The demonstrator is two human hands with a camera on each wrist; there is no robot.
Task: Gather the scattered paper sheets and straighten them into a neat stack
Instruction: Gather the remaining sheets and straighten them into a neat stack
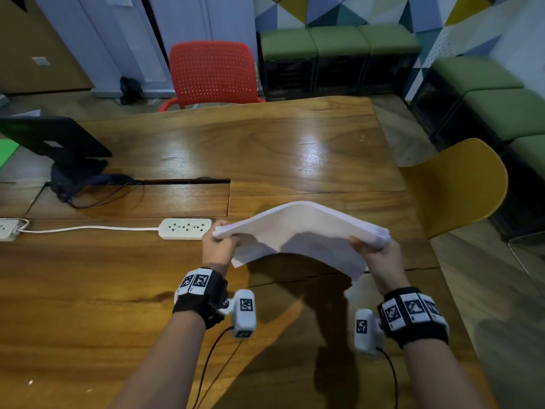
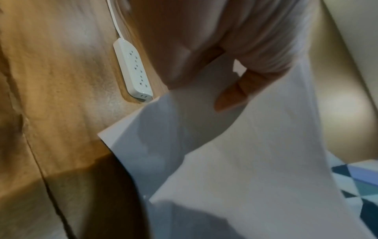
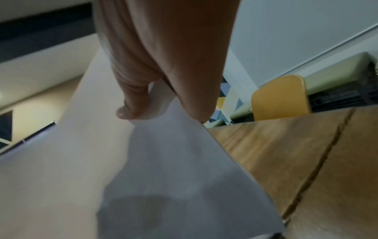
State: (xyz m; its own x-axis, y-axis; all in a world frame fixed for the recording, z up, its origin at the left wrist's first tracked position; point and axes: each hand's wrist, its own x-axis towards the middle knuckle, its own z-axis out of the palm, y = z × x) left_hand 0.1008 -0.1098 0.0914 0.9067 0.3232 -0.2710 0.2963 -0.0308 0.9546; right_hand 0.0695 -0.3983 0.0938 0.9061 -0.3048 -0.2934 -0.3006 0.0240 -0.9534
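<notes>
A bundle of white paper sheets (image 1: 298,225) arches upward above the wooden table (image 1: 118,290), held at both ends. My left hand (image 1: 219,242) pinches the bundle's left edge, and my right hand (image 1: 373,249) grips its right edge. One loose sheet (image 1: 324,252) hangs lower beneath the arch, its corners near the tabletop. In the left wrist view my left hand (image 2: 231,84) curls round the white paper (image 2: 245,161). The right wrist view shows my right hand (image 3: 163,103) pinching the paper sheets (image 3: 143,161) from above.
A white power strip (image 1: 185,228) with its cord lies just left of my left hand. A black monitor (image 1: 53,140) stands at the table's left. A red chair (image 1: 212,72) sits beyond the far edge, a yellow chair (image 1: 460,184) at the right edge.
</notes>
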